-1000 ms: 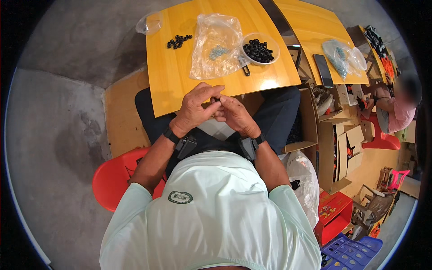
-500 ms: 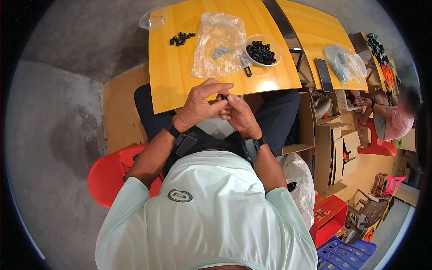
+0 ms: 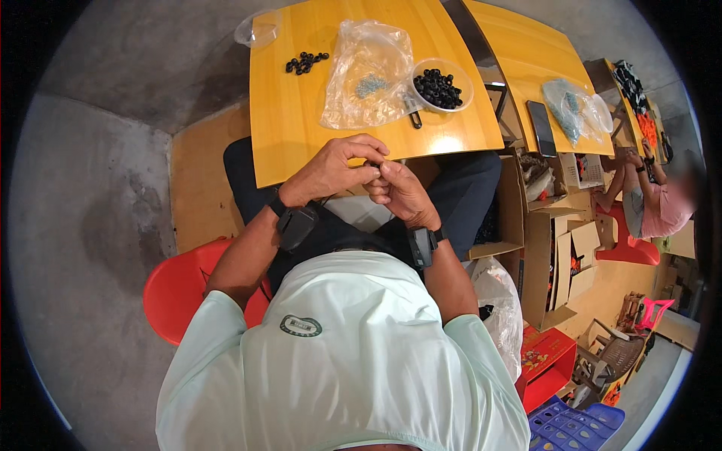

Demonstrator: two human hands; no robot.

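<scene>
Just past the near edge of the yellow table, my left hand (image 3: 329,170) and my right hand (image 3: 406,191) meet fingertip to fingertip. Between them is a small black piece (image 3: 371,164), mostly covered by fingers and thumbs. Both hands are closed on it in a pinch. Beyond them on the table lies a clear plastic bag (image 3: 353,101) with a heap of small silvery bits (image 3: 370,86) on it. To its right a clear round tub (image 3: 467,96) holds many round black pieces (image 3: 436,89). A small black loop-shaped item (image 3: 416,119) sits below the tub.
More black pieces (image 3: 304,63) lie loose at the table's left, near a clear empty container (image 3: 259,31). On the second table are a phone (image 3: 541,128) and a bag (image 3: 565,113). Cardboard boxes (image 3: 549,259) stand at right; farther right sits another person (image 3: 662,207).
My left hand has rolled slightly, and its index finger is now more bent. The black piece stays between both hands. The view has shifted a little.
</scene>
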